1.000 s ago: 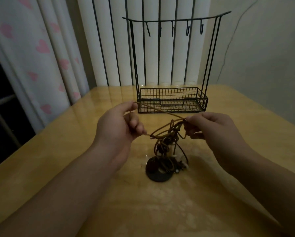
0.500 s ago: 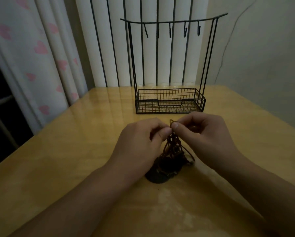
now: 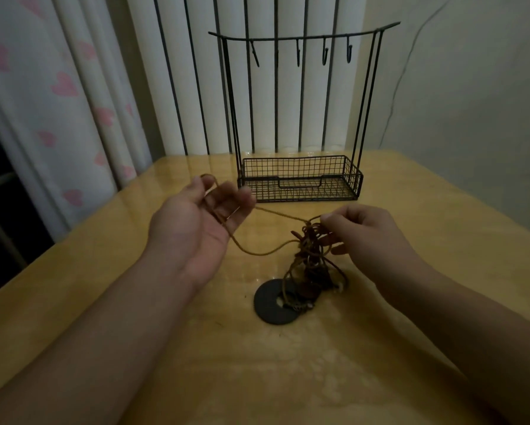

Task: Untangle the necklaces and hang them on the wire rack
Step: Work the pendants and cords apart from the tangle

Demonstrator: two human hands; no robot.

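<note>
Head view: untangling under way, left hand (image 3: 196, 222) looped through a freed cord (image 3: 276, 213) at 10 o'clock, right hand (image 3: 361, 231) pinching the necklaces' knot (image 3: 311, 243); next, draw that strand clear.

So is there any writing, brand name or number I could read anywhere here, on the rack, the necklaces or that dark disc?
None: no readable text shows in this view.
Black wire rack with hooks and mesh basket: bare wire, no label.
Flat round black disc pendant: plain, no marking visible.
Tangled brown cord necklaces: no tags visible.
White curtain: only pink hearts, a pattern, not words.
Glossy yellow wooden table: no writing.
</note>
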